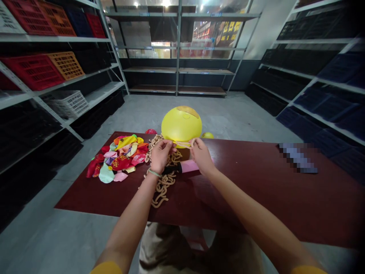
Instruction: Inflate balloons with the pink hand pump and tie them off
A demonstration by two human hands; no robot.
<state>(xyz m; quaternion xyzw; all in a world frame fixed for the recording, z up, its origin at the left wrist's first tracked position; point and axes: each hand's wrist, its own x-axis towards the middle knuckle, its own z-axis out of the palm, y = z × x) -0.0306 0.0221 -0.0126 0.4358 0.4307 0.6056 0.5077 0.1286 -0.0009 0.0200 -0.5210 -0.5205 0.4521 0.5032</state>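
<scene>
An inflated yellow balloon (pixel 181 125) rests at the far edge of a dark red table (pixel 256 182). My left hand (pixel 160 155) and my right hand (pixel 201 155) are both closed in a pinch on the balloon's stretched neck, just below its body. Under my hands lies a pile of tan rubber bands (pixel 164 179). A pink hand pump with a black tip (pixel 185 166) lies on the table between my wrists. My left wrist wears a light green band.
A heap of flat, many-coloured balloons (pixel 119 158) lies left of my hands. A small yellow-green balloon (pixel 207 135) sits behind the big one. A blurred-out object (pixel 298 158) lies at the table's right. Shelving with red, orange and white crates (pixel 51 64) lines the room.
</scene>
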